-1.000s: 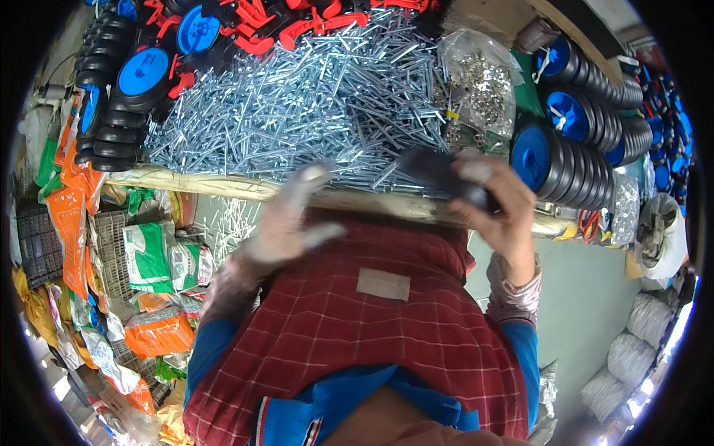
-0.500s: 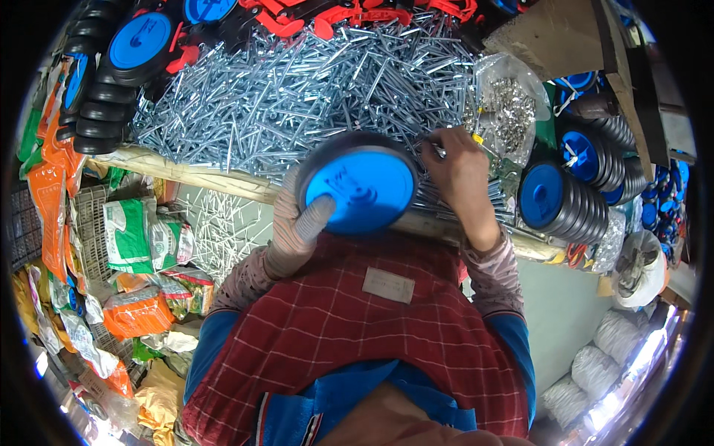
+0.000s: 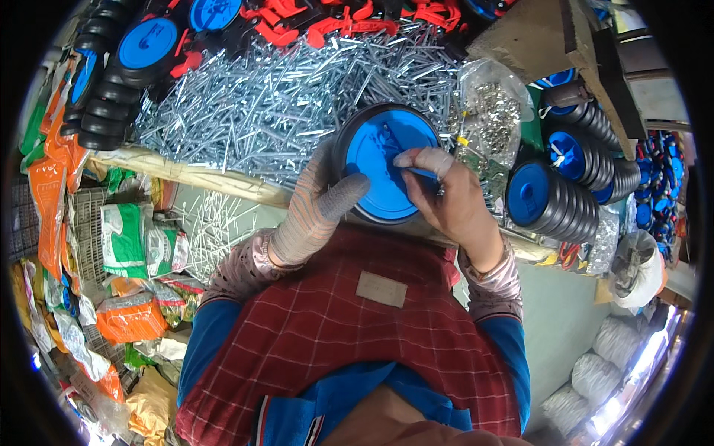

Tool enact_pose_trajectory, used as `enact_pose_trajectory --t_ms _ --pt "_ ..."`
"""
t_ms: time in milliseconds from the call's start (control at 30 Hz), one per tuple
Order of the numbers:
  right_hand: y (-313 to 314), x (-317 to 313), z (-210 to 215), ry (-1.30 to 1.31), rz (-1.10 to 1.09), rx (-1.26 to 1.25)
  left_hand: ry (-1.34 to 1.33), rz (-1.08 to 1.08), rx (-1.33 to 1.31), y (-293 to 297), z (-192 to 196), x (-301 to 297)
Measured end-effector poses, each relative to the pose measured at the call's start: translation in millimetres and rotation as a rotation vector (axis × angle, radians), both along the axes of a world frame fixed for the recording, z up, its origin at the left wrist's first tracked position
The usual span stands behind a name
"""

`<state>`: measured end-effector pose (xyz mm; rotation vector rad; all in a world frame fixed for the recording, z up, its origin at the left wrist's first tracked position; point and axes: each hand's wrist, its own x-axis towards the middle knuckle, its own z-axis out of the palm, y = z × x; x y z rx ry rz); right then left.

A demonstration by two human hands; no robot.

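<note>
A wheel with a blue disc face and a black tyre (image 3: 375, 175) is tilted up over the bench's front edge. My left hand (image 3: 316, 201), in a pale striped glove, grips its left rim, with the thumb on the blue face. The fingers of my right hand (image 3: 450, 189) are bent together in a pinch over the right half of the face. Tape wraps a bare fingertip of this hand. Whatever lies between those fingers is too small or hidden to make out. Behind the wheel spreads a heap of shiny metal pins (image 3: 245, 111).
Stacked blue-and-black wheels (image 3: 550, 197) stand at right, beside a clear bag of small metal parts (image 3: 491, 111). Red plastic parts (image 3: 349, 26) lie at the back. A wooden edge (image 3: 193, 175) borders the bench. Below left are white sticks (image 3: 216, 230) and plastic packages (image 3: 130, 320).
My right hand has moved left from the edge of the pin heap onto the wheel's face. The wheel has shifted slightly right and turned more toward the camera, still in my left hand.
</note>
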<state>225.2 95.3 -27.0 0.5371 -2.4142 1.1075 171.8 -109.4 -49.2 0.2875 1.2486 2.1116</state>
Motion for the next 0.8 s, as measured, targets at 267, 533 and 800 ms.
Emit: enact_pose_trajectory --t_ms 267,533,800 --pt "97.8 -93.8 -5.7 -0.119 -0.718 0.169 -0.030 -0.089 0.114 14.1 3.1 -17.4" --pt "134.2 -215.7 -54.0 -0.793 -0.532 1.260 0.462 -0.256 -0.123 16.8 -28.8 -33.8" --pt "101.0 -203.0 -9.5 -0.082 -0.580 0.978 0.673 -0.067 -0.156 15.9 -48.0 -20.8"
